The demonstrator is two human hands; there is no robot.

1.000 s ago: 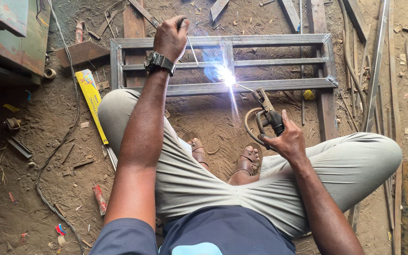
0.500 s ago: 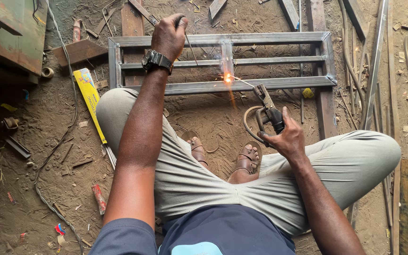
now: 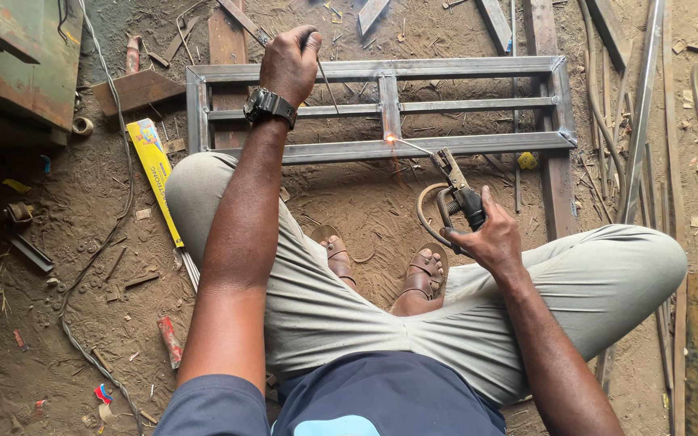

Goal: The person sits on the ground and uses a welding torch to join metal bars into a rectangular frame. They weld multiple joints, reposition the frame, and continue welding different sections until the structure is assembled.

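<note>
1. Right hand: fingers closed around the black handle of the electrode holder, at about 3 o'clock from frame centre.
2. The welding rod runs from the holder toward 10 o'clock; its tip glows orange where it meets the metal frame, at the foot of the short upright bar.
3. Left hand: at 12 o'clock, fingers curled around a thin spare rod which slants down across the frame's top rail. A black wristwatch sits on the wrist.
4. The frame lies flat on the dirt floor, just beyond the person's knees, its near rail toward the person.
5. A yellow electrode box lies at 9 o'clock, just beside the left knee.
6. Both sandalled feet rest on the ground between the legs.
</note>
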